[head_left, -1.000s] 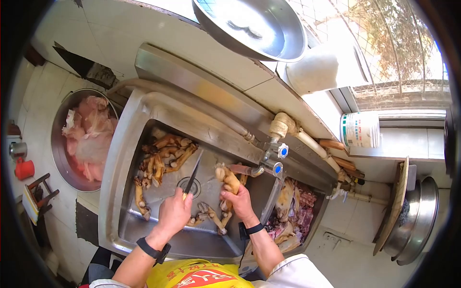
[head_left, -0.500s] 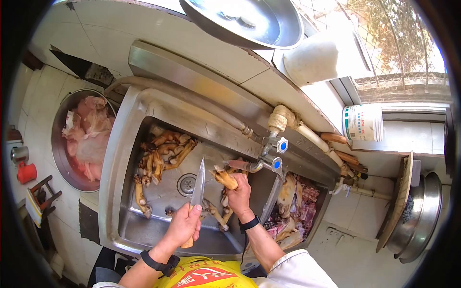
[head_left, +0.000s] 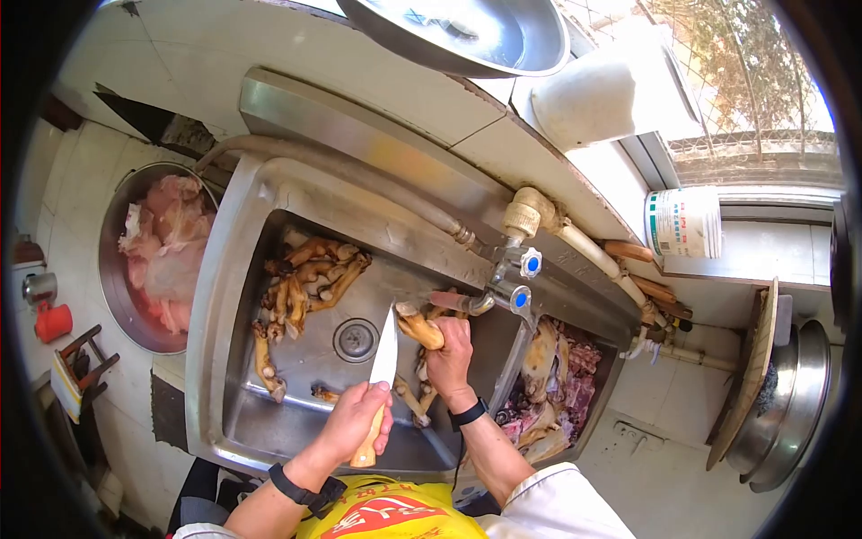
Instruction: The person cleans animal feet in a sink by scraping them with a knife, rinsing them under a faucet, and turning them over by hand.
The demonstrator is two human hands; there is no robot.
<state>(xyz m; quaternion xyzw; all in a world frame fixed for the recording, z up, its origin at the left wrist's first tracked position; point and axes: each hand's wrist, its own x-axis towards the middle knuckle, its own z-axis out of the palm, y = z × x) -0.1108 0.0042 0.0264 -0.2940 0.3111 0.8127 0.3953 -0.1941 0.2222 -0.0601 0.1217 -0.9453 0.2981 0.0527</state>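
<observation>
Over the steel sink (head_left: 208, 377), my left hand (head_left: 359, 415) is closed round the wooden handle of a knife (head_left: 385, 350), its blade pointing up and away from me. My right hand (head_left: 451, 355) grips a browned animal trotter (head_left: 418, 327). The knife tip is close to the trotter's pale end, and the fingers hide its other end. Below my right hand, several more trotters (head_left: 413, 402) lie on the basin floor. A pile of browned trotters (head_left: 305, 280) fills the basin's far left corner, with a single one (head_left: 265, 361) beneath it by the left wall.
A tap (head_left: 514, 298) with blue-centred knobs reaches over the sink. Raw meat pieces (head_left: 561, 382) lie in the right basin. A metal pot (head_left: 115, 296) of pale raw meat stands at left. A large metal bowl (head_left: 539, 54) sits on the ledge above, near a white bucket (head_left: 682, 223).
The knife has shifted right and its blade now leans closer to the trotter. The trotter in my right hand has turned slightly, its end pointing more to the upper left.
</observation>
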